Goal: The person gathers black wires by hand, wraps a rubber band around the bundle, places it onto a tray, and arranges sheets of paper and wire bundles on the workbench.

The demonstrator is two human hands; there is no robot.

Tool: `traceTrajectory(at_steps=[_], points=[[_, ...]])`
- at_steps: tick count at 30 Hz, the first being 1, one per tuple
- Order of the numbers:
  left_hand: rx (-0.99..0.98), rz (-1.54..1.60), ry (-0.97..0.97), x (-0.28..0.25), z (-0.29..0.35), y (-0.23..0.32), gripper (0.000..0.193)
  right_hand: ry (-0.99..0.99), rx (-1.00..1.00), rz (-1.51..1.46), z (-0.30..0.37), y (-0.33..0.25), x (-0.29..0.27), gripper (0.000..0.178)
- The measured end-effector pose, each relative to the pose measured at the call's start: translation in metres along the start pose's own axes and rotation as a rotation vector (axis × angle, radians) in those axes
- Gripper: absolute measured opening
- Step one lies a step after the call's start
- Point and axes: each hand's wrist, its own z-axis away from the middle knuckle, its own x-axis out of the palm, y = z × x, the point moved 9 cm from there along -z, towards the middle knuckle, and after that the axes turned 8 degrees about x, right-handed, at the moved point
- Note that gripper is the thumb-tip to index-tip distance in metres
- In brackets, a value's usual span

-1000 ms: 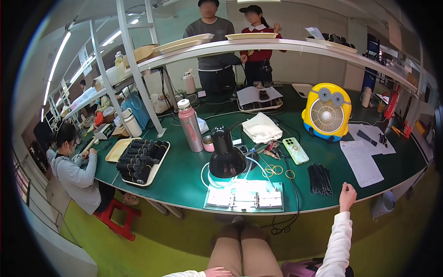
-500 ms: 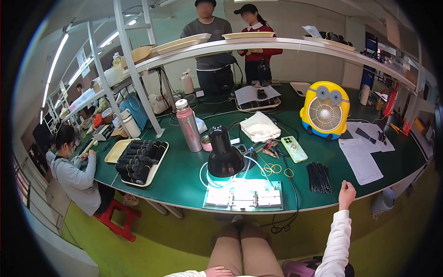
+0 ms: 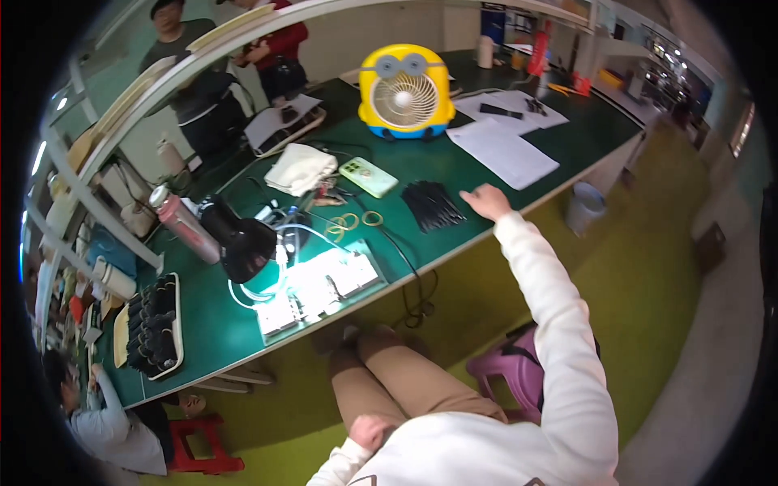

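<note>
My right hand (image 3: 486, 202) is over the bench's front edge, just right of a bundle of thin black strips (image 3: 432, 206). A small gap seems to separate them. Its fingers reach left, loosely bent, and I see nothing held in them. My left hand (image 3: 371, 432) rests at my lap, smeared by motion, so its fingers do not show clearly. A metal fixture (image 3: 324, 292) lies brightly lit beneath a black desk lamp (image 3: 239, 241). Tan rings (image 3: 342, 225) and a phone in a green case (image 3: 369, 176) lie between the fixture and the strips.
A yellow and blue fan (image 3: 405, 91) and white papers (image 3: 506, 154) stand and lie beyond my right hand. A pink bottle (image 3: 185, 223), a white cloth (image 3: 301, 168) and a tray of black bundles (image 3: 177, 324) are leftward. Cables hang over the front edge. A co-worker (image 3: 113, 425) sits at left.
The view has swung right and tilted, so the bench now slants. My right hand has come closer to the black strips. My left hand stays at my lap.
</note>
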Motion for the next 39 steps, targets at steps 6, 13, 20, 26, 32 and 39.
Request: traceTrajectory(at_steps=[6,13,20,26,32,39], points=[[0.321,0.005,0.298,-0.078,-0.160,0.055,0.027,-0.281,0.274,0.096,0.012,-0.055,0.012,0.078],[0.208,0.278,0.228,-0.090,-0.282,0.050,0.020,-0.320,0.249,0.275,0.020,-0.096,0.032,0.054],[-0.775,1.660,0.146,0.015,-0.354,-0.028,0.045,-0.238,-0.420,0.344,0.021,-0.078,0.055,0.028],[-0.409,2.246,0.447,0.001,-0.401,0.005,0.059,-0.177,-0.619,0.261,0.126,-0.059,0.004,0.026],[-0.212,1.886,0.118,-0.028,-0.364,0.025,0.047,-0.478,-0.406,-0.089,0.133,-0.060,-0.012,0.023],[0.097,-0.645,0.472,-0.259,-0.238,0.115,0.048,-1.575,0.017,-0.867,0.239,-0.178,0.026,0.019]])
